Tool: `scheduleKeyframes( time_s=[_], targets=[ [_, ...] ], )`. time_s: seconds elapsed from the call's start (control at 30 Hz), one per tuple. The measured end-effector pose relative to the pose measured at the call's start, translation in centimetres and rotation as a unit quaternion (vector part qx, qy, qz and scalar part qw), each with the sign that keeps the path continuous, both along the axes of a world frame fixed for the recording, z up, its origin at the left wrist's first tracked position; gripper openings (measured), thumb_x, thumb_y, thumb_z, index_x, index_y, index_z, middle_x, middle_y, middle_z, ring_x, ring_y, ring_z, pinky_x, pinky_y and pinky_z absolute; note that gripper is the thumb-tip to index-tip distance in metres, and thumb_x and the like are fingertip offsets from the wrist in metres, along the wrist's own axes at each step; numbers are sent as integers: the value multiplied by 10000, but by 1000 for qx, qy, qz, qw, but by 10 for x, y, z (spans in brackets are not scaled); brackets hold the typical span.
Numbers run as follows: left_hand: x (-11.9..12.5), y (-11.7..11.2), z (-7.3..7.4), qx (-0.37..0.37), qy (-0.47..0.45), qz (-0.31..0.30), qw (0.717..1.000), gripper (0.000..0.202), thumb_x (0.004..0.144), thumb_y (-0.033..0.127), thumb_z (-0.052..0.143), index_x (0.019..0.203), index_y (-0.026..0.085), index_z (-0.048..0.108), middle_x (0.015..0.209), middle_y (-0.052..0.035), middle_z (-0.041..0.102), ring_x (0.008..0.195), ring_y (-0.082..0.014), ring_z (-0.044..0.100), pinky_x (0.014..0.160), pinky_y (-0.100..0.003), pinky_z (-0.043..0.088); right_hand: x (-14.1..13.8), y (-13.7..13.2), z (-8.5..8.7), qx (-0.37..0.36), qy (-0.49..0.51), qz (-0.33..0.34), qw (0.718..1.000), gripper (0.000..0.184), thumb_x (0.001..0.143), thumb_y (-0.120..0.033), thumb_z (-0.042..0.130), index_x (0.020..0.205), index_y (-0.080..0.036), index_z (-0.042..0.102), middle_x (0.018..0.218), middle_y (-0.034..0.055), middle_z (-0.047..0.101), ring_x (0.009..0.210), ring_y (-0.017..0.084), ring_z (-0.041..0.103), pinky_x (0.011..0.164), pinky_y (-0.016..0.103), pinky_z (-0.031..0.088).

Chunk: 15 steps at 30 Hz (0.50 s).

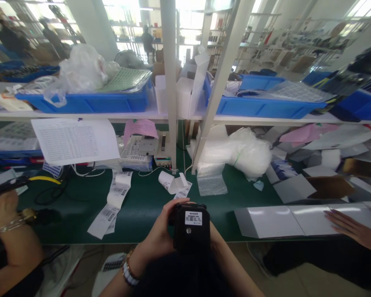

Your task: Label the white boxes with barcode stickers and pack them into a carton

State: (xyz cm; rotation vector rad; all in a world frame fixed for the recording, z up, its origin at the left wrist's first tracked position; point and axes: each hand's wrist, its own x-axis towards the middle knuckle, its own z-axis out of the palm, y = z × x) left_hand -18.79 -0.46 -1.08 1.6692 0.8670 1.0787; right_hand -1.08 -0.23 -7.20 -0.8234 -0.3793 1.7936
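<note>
A black boxy device (189, 241) with a white printed label (193, 218) and a round screw head is held up at the front edge of the green table. My left hand (162, 229) is closed around its left side, thumb and fingers along the upper edge. On the device's right side is my right hand (214, 237), its fingers mostly hidden behind the black body. Just beyond the device lie curled white label strips (173, 183). A longer strip of printed labels (111, 206) lies to the left.
Bubble wrap (212, 179) lies behind, with a plastic-wrapped roll (250, 152). White boxes (266, 222) line the right, under a co-worker's hand (352, 227). Another person's hand (3, 208) is at left. Uprights (171, 82) carry a shelf with blue trays (95, 103).
</note>
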Motion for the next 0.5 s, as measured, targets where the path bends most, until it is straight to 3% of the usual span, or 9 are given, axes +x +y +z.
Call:
scheduleKeyframes(
  time_s=[0.1, 0.23, 0.4, 0.5],
  targets=[
    [-1, -2, -19, -31, 10, 6, 999, 1026, 654, 223, 932, 1485, 280, 333, 1501, -167, 480, 1361, -353, 530, 1150, -497, 454, 6, -4, -25, -8, -23, 103, 994, 617, 565, -190, 954, 1127, -225, 701, 1028, 42, 773, 906, 213, 713, 823, 338, 580],
    [0, -5, -34, -70, 2, 2, 998, 1040, 643, 220, 937, 1477, 296, 321, 1503, -148, 488, 1360, -344, 529, 1182, -504, 410, 9, -12, -46, -31, -31, 103, 994, 642, 609, -262, 949, 1188, -233, 673, 1057, 41, 764, 918, 208, 705, 826, 332, 564],
    [7, -9, -32, -118, 9, 17, 993, 1062, 651, 220, 925, 1511, 287, 304, 1555, -163, 436, 1408, -361, 477, 1208, -523, 363, 14, -16, -48, -51, -46, 94, 993, 766, 544, -239, 964, 1236, -267, 637, 1052, 17, 755, 922, 208, 697, 829, 326, 553],
    [10, -11, -26, -204, -3, 53, 978, 1122, 670, 249, 917, 1567, 290, 244, 1607, -166, 387, 1433, -374, 450, 1225, -543, 324, 26, -14, -36, -3, -87, 90, 992, 795, 547, -227, 956, 1265, -273, 619, 1158, 25, 735, 1038, 225, 677, 907, 323, 522]
  ],
)
